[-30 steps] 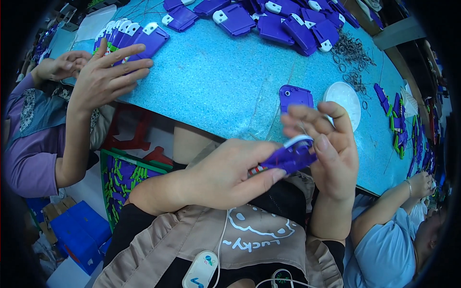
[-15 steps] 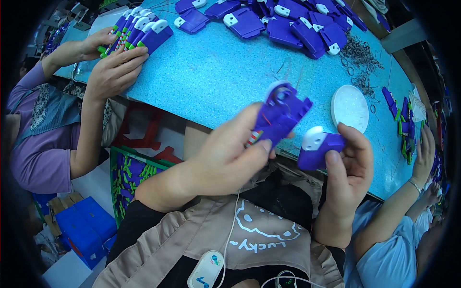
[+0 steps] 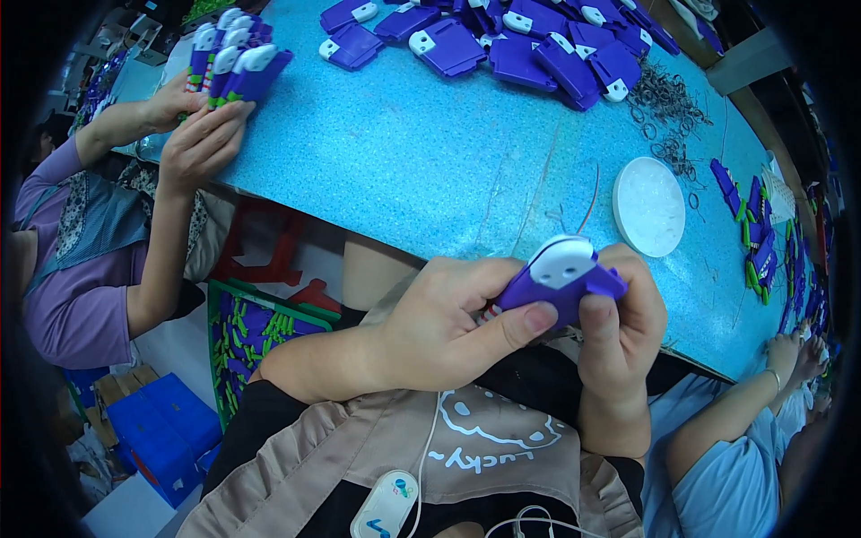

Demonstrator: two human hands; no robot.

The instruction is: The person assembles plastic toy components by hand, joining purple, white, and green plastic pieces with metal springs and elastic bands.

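Note:
In front of my body, both hands are closed on a purple plastic casing [image 3: 556, 299] with a white rounded end and small holes in it. My left hand [image 3: 453, 321] grips its left side, the thumb lying along the face and red-and-white stripes showing by the fingers. My right hand [image 3: 625, 327] pinches the right edge, where a purple part juts out at an angle. The white-ended cover lies over the lower half, whose inside is hidden. A thin red wire [image 3: 590, 204] sticks up behind the casing.
White-ended purple covers [image 3: 448, 49] lie heaped at the back, beside a pile of metal rings [image 3: 668, 112]. A round white dish [image 3: 649, 206] stands at right. Purple-and-green parts fill a green crate [image 3: 235, 345] below left. Another person's hands [image 3: 202, 143] hold several casings; another person's arm [image 3: 744, 403] is at right.
My hands have come together: the cover in my right hand now lies on the open half in my left. At left, the other person's bundle of casings has shifted left and turned more upright.

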